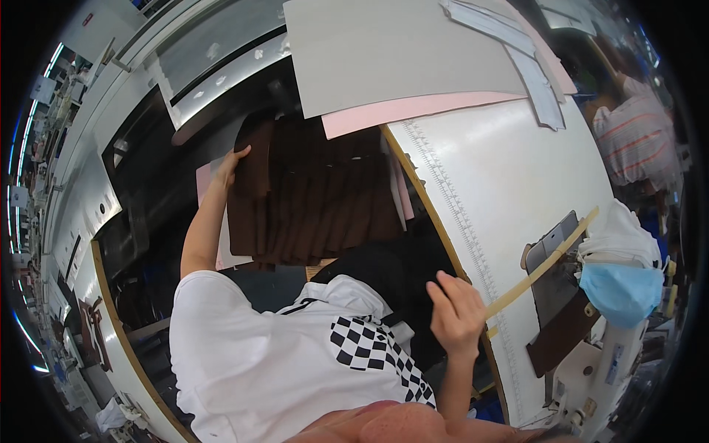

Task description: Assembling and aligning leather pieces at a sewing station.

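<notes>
Several dark brown flat pieces (325, 207), fabric or leather, lie overlapped in a row in the recess before me. My left hand (233, 164) grips the upper left edge of this stack, thumb on top and the other fingers mostly hidden. At the right, over the recess's edge, my right hand (456, 314) is raised with its fingers loosely bent and apart, and nothing shows between them. A yellow strip (543, 269) runs over the white tabletop (487, 184) and reaches close to that hand. Pale and pink sheets (203, 181) show around the brown stack.
A large grey sheet (399, 52) over a pink one (413, 109) covers the far tabletop, with folded white strips (535, 88) on it. At right are a phone (554, 232), a brown piece (557, 340), a blue mask (620, 292) and a white machine (598, 376). Another person (635, 133) is beyond.
</notes>
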The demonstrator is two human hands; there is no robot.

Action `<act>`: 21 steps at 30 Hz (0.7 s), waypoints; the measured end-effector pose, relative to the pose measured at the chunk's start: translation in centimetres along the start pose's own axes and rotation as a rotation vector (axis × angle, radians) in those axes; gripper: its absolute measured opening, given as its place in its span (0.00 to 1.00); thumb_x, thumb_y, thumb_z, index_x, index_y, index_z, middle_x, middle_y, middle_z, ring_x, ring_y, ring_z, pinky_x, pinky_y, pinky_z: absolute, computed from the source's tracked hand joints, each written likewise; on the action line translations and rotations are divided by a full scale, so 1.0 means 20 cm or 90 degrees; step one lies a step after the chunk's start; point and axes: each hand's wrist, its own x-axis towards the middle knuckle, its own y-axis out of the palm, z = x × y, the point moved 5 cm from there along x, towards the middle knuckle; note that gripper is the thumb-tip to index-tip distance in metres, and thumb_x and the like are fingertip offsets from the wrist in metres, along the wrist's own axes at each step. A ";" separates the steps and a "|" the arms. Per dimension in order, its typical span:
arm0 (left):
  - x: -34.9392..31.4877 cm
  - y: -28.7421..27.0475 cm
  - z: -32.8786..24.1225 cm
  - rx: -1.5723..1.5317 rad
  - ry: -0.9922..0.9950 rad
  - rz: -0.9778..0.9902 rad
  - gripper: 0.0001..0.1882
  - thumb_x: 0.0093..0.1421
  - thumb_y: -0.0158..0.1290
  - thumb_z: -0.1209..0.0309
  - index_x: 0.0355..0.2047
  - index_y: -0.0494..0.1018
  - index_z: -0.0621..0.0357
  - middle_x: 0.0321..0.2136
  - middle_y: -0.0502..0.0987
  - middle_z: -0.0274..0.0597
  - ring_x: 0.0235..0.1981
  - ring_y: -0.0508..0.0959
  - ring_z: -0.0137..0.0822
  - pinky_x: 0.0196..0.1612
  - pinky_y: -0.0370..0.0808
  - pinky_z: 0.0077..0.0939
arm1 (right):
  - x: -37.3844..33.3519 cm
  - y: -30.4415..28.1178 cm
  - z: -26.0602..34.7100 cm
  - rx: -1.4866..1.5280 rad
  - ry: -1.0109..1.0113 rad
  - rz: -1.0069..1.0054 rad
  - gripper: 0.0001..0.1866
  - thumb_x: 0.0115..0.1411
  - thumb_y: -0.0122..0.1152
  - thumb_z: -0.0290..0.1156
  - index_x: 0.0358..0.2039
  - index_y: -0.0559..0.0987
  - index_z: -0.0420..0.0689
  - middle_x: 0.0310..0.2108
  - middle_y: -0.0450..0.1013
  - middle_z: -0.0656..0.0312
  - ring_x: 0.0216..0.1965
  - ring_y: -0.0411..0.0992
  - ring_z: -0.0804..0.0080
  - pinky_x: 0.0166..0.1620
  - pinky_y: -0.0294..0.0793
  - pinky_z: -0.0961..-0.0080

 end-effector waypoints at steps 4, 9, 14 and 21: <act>0.32 -0.15 0.14 0.087 -0.085 -0.104 0.33 0.53 0.63 0.63 0.55 0.65 0.67 0.51 0.72 0.51 0.50 0.74 0.45 0.55 0.70 0.39 | -0.09 -0.25 -0.10 -0.098 0.070 -0.040 0.13 0.48 0.60 0.15 0.35 0.80 0.39 0.39 0.77 0.52 0.36 0.77 0.56 0.39 0.76 0.65; 0.21 -0.36 0.07 0.036 -0.053 -0.113 0.35 0.54 0.63 0.62 0.57 0.63 0.68 0.52 0.71 0.53 0.52 0.73 0.46 0.56 0.69 0.38 | -0.40 -0.54 -0.23 -0.299 0.245 -0.076 0.11 0.55 0.58 0.14 0.39 0.80 0.38 0.42 0.77 0.51 0.39 0.77 0.56 0.41 0.75 0.68; -0.23 -0.54 0.12 0.097 -0.074 -0.123 0.34 0.55 0.61 0.59 0.57 0.64 0.64 0.52 0.72 0.52 0.51 0.73 0.47 0.56 0.69 0.39 | -0.60 -0.73 -0.27 -0.388 0.329 -0.090 0.10 0.58 0.57 0.16 0.40 0.80 0.37 0.42 0.78 0.53 0.41 0.77 0.60 0.45 0.75 0.71; -0.36 -0.77 0.79 0.131 -0.143 -0.176 0.33 0.54 0.62 0.64 0.57 0.64 0.63 0.51 0.73 0.52 0.51 0.73 0.48 0.57 0.68 0.45 | -0.85 -0.90 -0.54 -0.387 0.508 -0.238 0.09 0.63 0.55 0.23 0.43 0.79 0.35 0.44 0.77 0.53 0.43 0.76 0.65 0.46 0.76 0.72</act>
